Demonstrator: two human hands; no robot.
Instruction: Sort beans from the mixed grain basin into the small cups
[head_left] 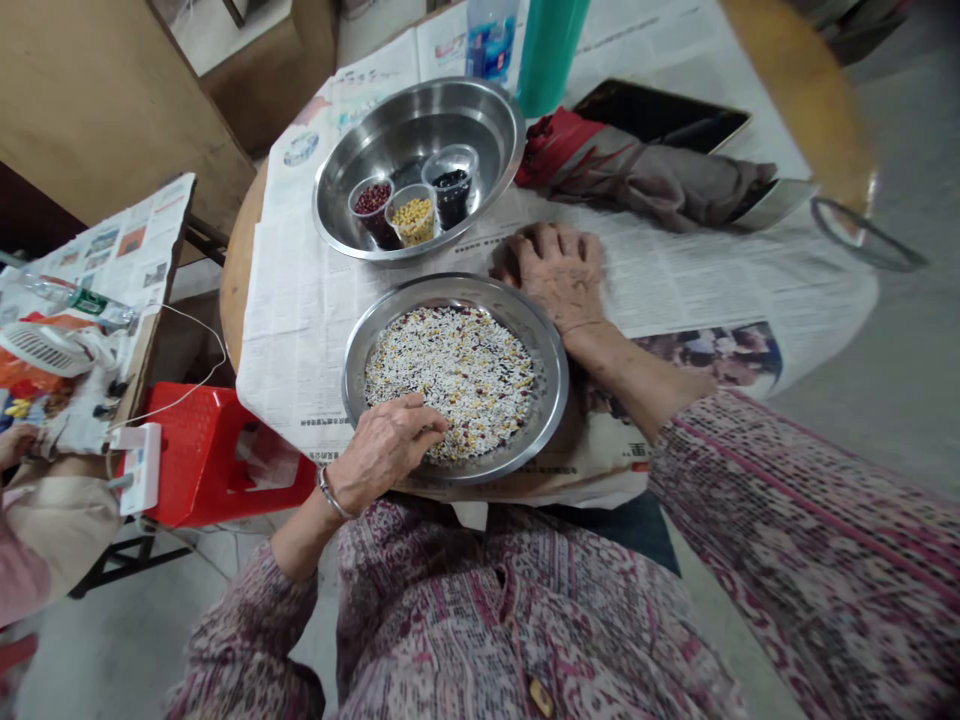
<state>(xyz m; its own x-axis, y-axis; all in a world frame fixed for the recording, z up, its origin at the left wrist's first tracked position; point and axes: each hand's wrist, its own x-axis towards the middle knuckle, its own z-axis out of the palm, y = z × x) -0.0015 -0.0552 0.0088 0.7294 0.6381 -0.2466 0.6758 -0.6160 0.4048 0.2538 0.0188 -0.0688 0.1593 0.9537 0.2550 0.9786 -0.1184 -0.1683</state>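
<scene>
A shallow steel dish [553, 430] holds white rice grains [450, 370] mixed with yellow, dark red and black beans. Over its near left rim reaches my left hand [394, 435], thumb and fingertips pinched together just above the grains; whether anything is between them is hidden. My right hand [559, 270] rests palm down on the newspaper, fingers apart, close to the dish's far right rim. Behind the dish, a larger steel basin [337, 210] contains a cup of red beans [373, 200], a cup of yellow beans [412, 218] and a cup of black beans [452, 190].
Newspaper [285, 340] covers the round table. A folded umbrella [645, 180], a dark tablet-like device [667, 115], a teal bottle [551, 50] and a clear bottle [491, 40] lie or stand at the back. A red plastic stool [195, 455] and another person's hand [15, 443] are at left.
</scene>
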